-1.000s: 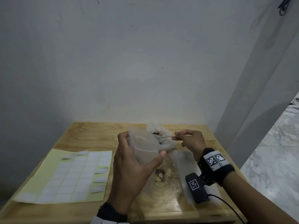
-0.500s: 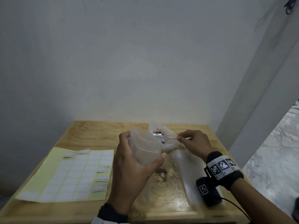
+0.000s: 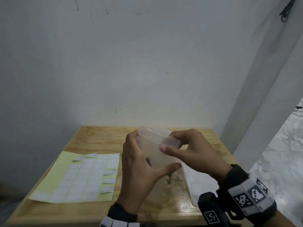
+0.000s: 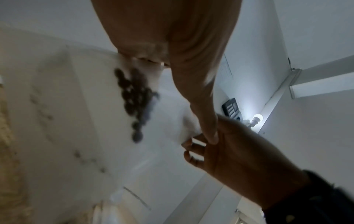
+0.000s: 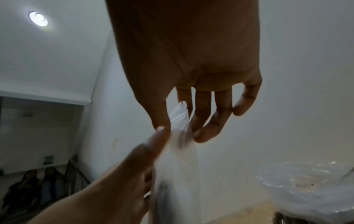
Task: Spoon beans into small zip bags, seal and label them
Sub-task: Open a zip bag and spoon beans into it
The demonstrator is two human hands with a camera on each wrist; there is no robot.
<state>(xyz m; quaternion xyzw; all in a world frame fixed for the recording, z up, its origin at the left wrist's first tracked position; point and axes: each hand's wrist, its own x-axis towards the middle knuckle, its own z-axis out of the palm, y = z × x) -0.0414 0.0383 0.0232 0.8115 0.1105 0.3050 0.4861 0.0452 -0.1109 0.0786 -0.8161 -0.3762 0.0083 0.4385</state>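
Risk: small clear plastic zip bag (image 3: 157,153), gripped by my left hand (image 3: 139,169), right hand (image 3: 188,149) pinching its top; an uneven press leaves gaps, dark beans (image 4: 134,97) spill.

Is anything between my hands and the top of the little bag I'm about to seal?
Nothing visible. The right hand already pinches the top edge of the small bag, and the left hand holds its body from the other side. The beans sit low inside, away from the strip.
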